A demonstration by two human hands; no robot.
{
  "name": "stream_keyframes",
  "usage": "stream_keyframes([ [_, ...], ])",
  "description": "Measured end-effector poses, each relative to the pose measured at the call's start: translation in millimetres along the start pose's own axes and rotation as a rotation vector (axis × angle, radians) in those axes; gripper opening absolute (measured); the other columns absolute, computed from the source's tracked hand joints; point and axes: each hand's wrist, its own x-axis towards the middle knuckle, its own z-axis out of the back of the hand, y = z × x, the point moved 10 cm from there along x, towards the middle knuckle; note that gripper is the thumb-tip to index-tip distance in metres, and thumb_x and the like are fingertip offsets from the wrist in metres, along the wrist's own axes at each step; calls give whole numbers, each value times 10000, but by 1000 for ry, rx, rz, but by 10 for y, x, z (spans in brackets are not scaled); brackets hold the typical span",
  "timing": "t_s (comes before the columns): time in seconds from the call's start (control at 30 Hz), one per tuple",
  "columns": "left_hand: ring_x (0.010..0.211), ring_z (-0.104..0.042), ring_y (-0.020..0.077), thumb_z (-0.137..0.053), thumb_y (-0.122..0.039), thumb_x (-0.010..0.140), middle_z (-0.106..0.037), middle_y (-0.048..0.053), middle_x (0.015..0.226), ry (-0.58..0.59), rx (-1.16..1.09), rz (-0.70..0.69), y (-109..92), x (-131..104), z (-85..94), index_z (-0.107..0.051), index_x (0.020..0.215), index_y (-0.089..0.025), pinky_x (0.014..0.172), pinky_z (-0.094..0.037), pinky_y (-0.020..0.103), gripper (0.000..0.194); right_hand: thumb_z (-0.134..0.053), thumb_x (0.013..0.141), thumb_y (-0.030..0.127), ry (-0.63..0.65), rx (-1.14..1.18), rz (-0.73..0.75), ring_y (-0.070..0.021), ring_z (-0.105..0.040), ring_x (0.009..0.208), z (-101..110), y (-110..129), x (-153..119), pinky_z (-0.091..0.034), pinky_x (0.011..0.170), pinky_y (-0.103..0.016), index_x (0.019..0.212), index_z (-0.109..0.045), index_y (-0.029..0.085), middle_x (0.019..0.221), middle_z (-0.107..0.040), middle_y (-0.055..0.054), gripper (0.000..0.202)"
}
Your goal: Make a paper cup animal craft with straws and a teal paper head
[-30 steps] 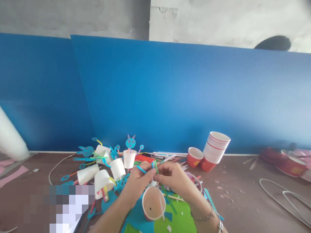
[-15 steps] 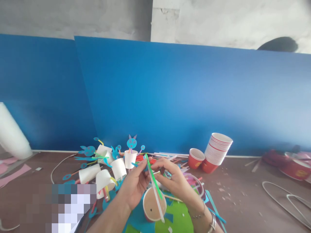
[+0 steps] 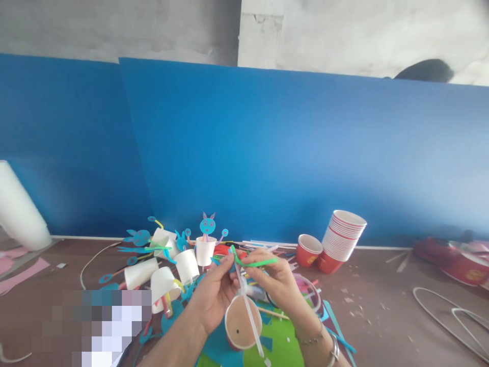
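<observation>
Pinched between the fingers of my left hand is the top of a clear straw, which slants down across a paper cup with a small dark hole in its base. My right hand grips a green straw, now nearly level, its left end meeting the clear straw at my left fingertips. A bit of blue paper shows behind my left fingers. Under the cup lie green sheets and blue ones.
White cups with blue paper figures lie at the left; one cup stands with a rabbit-like head. Red cups and a tall cup stack stand right. A white cable curls farther right.
The green straw has swung from lying along the clear straw to pointing right. My right hand has shifted slightly with it; my left hand stays nearly in place.
</observation>
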Motion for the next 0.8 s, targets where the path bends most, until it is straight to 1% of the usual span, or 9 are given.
stream_keyframes([
  [0.13,455,-547,50,-503,-140,946,-612,23,629,5,9,-42,-30,-11,-14,-649,883,-72,455,-500,144,173,-721,795,243,-79,93,-56,-206,-654,871,39,-84,-15,-511,767,-313,889,-747,249,899,-721,-42,98],
  [0.23,480,-549,47,-561,-143,916,-629,25,669,10,26,-54,-28,-2,-4,-655,878,-91,480,-503,142,114,-724,797,288,-57,102,-122,-193,-647,806,-8,-127,-22,-505,766,-312,843,-733,221,835,-712,-39,82],
  [0.3,493,-547,54,-679,-168,838,-623,11,656,24,74,-93,-56,1,-8,-660,837,-110,481,-497,147,62,-714,806,338,-20,146,-188,-189,-642,788,-49,-171,-22,-504,760,-312,854,-724,207,829,-712,-42,140],
  [0.4,489,-526,65,-857,-247,640,-589,-25,591,46,175,-180,-136,-15,-38,-654,746,-139,465,-474,156,253,-709,797,418,27,221,-266,-168,-621,726,-81,-220,-14,-489,681,-276,862,-712,188,783,-698,-34,239],
  [0.47,472,-500,62,-889,-313,574,-567,-41,553,63,265,-217,-181,-33,-76,-655,721,-149,459,-453,157,321,-709,788,451,67,223,-309,-135,-572,634,-98,-251,-14,-450,613,-244,806,-697,169,687,-658,-11,283],
  [0.53,466,-483,62,-883,-370,569,-546,-46,524,91,366,-243,-217,-49,-123,-662,708,-149,459,-434,159,342,-695,796,473,115,212,-355,-107,-511,567,-121,-289,-29,-401,564,-227,740,-668,155,619,-613,7,325],
  [0.6,469,-476,68,-859,-416,592,-534,-42,509,121,471,-262,-243,-54,-157,-671,699,-143,461,-415,165,349,-681,806,485,153,207,-399,-95,-472,542,-139,-336,-58,-364,542,-222,695,-640,148,594,-589,12,358],
  [0.7,471,-461,76,-797,-459,669,-539,-27,507,144,642,-297,-267,-42,-165,-690,722,-138,459,-378,177,342,-675,814,482,193,234,-476,-96,-472,548,-172,-430,-122,-354,554,-227,668,-616,147,600,-586,8,370],
  [0.8,488,-453,89,-737,-475,734,-547,-12,517,162,764,-324,-271,-34,-166,-700,743,-139,467,-355,187,339,-675,813,483,197,287,-541,-100,-489,554,-191,-510,-174,-359,564,-232,706,-620,152,618,-594,9,352],
])
